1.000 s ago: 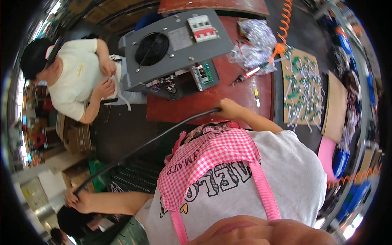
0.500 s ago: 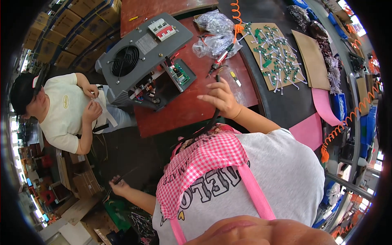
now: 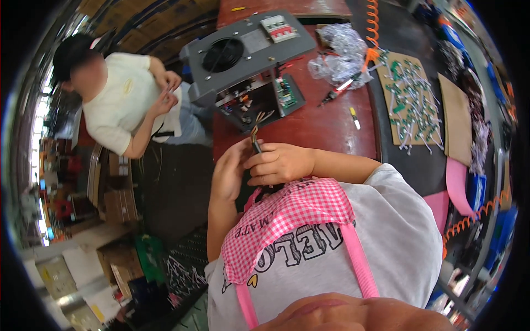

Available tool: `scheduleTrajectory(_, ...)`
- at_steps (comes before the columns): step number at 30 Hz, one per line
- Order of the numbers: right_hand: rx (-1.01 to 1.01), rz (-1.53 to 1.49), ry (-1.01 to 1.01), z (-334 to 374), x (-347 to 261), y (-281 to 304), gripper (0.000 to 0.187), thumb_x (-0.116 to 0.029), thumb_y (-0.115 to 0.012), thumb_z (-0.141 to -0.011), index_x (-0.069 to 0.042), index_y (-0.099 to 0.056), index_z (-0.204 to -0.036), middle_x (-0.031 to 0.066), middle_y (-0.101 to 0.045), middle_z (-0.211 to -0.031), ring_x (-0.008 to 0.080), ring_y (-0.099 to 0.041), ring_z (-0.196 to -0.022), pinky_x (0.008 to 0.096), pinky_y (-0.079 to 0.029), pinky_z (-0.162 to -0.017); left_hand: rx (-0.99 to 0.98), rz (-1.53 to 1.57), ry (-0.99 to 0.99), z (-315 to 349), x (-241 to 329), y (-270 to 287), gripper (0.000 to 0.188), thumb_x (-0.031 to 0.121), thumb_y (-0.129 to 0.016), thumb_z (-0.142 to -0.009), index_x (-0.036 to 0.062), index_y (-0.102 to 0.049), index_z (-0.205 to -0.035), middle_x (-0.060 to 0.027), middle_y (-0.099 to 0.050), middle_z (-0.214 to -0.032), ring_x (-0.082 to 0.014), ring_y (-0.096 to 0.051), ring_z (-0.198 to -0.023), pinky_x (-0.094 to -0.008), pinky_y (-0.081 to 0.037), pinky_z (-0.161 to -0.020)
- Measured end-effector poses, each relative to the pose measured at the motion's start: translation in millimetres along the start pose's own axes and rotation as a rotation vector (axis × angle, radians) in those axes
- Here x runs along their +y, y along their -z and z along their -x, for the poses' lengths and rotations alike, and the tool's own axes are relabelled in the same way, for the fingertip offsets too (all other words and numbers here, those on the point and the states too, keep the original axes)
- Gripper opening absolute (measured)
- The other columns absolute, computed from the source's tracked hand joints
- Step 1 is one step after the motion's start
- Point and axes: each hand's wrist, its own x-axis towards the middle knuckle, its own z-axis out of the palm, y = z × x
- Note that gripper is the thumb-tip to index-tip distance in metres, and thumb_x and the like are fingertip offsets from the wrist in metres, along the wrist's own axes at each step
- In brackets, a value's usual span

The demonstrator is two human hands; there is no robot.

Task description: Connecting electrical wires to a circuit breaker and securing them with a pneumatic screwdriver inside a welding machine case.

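Co-worker point(image 3: 118, 99): at far left we see a person in a pale shirt, both hands raised together at the chest.
Boxes point(image 3: 118, 204): brown cardboard cartons stacked on the floor at lower left, beside a green crate point(image 3: 144, 255).
Left hand point(image 3: 231, 171): our fingers curl round a dark cable point(image 3: 255, 144), clamped on it just below its frayed end.
Cable: held upright over the near edge of the red surface point(image 3: 326, 127), its bare strands splayed toward the grey unit.
Right hand point(image 3: 276, 164): fingers together, pinching the same cable, touching the left hand.
Grey unit point(image 3: 243, 52): a metal box with a round fan grille, a white-and-red label block on top, a green board at its open side.
Bag point(image 3: 337, 55): crumpled clear plastic, right of the unit.
Cardboard sheet point(image 3: 411, 99): flat tan rectangle covered with small green and white parts.
Pink sheet point(image 3: 458, 185): at the far right edge.
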Motion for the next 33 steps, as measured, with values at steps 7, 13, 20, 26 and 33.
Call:
scheduleTrajectory(7, -0.012, -0.05, 0.064, 2.5, 9.6, 2.4, 0.024, -0.022, -0.065, -0.077, -0.012, -0.069, -0.098, 0.0033, -0.062, -0.11, 0.0211, -0.055, -0.113, 0.0409, -0.044, -0.089, 0.078, 0.033, -0.105, -7.9, 6.4, -35.0, 0.027, 0.015, -0.055, -0.1, -0.0035, -0.059, -0.12, -0.014, -0.067, -0.113, -0.0196, -0.064, -0.103, -0.0309, -0.051, -0.092)
scheduleTrajectory(13, 0.221, -0.018, 0.075, 33.6, 16.7, 5.4, 0.014, -0.021, -0.069, -0.078, -0.018, -0.07, -0.092, 0.0017, -0.061, -0.118, 0.021, -0.055, -0.115, 0.0405, -0.042, -0.093, 0.034, 0.141, -0.101, -22.5, 1.3, -70.4, 0.016, 0.014, -0.052, -0.101, 0.0016, -0.052, -0.112, -0.0108, -0.062, -0.105, -0.0206, -0.061, -0.105, -0.0341, -0.05, -0.094)
scheduleTrajectory(20, 0.67, -0.532, -0.804, 44.2, 29.8, 51.5, 0.023, -0.011, -0.067, -0.084, -0.003, -0.061, -0.104, 0.0094, -0.063, -0.099, 0.0216, -0.061, -0.094, 0.0346, -0.049, -0.084, 0.103, 0.215, -0.128, -39.7, -10.9, -79.9, 0.019, 0.016, -0.054, -0.1, 0.0022, -0.047, -0.112, -0.0095, -0.059, -0.099, -0.0209, -0.062, -0.095, -0.036, -0.052, -0.088)
scheduleTrajectory(26, 0.585, -0.972, -1.157, 40.0, 35.9, 77.0, 0.034, -0.031, -0.067, -0.092, 0.0, -0.065, -0.106, 0.0025, -0.064, -0.091, 0.0091, -0.057, -0.084, 0.0238, -0.045, -0.076, 0.063, 0.158, -0.172, -50.6, -13.7, -80.4, 0.016, 0.013, -0.058, -0.097, 0.0023, -0.049, -0.106, -0.0101, -0.062, -0.096, -0.0195, -0.063, -0.09, -0.0371, -0.054, -0.086)
scheduleTrajectory(33, 0.582, -1.059, -1.208, 26.6, 35.3, 76.3, 0.021, -0.018, -0.068, -0.093, 0.002, -0.063, -0.099, 0.004, -0.065, -0.09, 0.0095, -0.059, -0.084, 0.0269, -0.05, -0.078, -0.004, 0.011, -0.175, -50.1, -11.1, -67.5, 0.015, 0.009, -0.065, -0.093, 0.0018, -0.053, -0.099, -0.011, -0.066, -0.094, -0.0191, -0.066, -0.085, -0.0356, -0.054, -0.085)
